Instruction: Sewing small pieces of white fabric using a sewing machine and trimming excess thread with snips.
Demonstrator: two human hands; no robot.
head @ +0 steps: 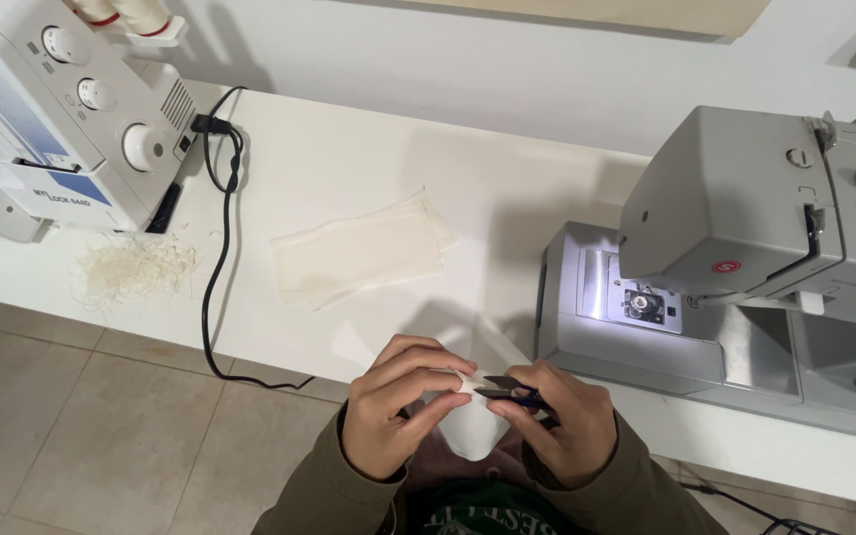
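Observation:
My left hand (pixel 393 401) pinches the top edge of a small white fabric piece (pixel 470 428) that hangs down between both hands. My right hand (pixel 557 421) grips small blue-handled thread snips (pixel 507 392), their blades pointing left and touching the fabric's upper corner by my left fingertips. Both hands are at the near edge of the white table (pixel 349 159), just above my lap.
A stack of cream fabric pieces (pixel 359 253) lies mid-table. A grey sewing machine (pixel 745 267) with its light on stands at right. A white overlock machine (pixel 52 119) sits at far left, with a black cable (pixel 215 287) and a heap of thread scraps (pixel 131 269) beside it.

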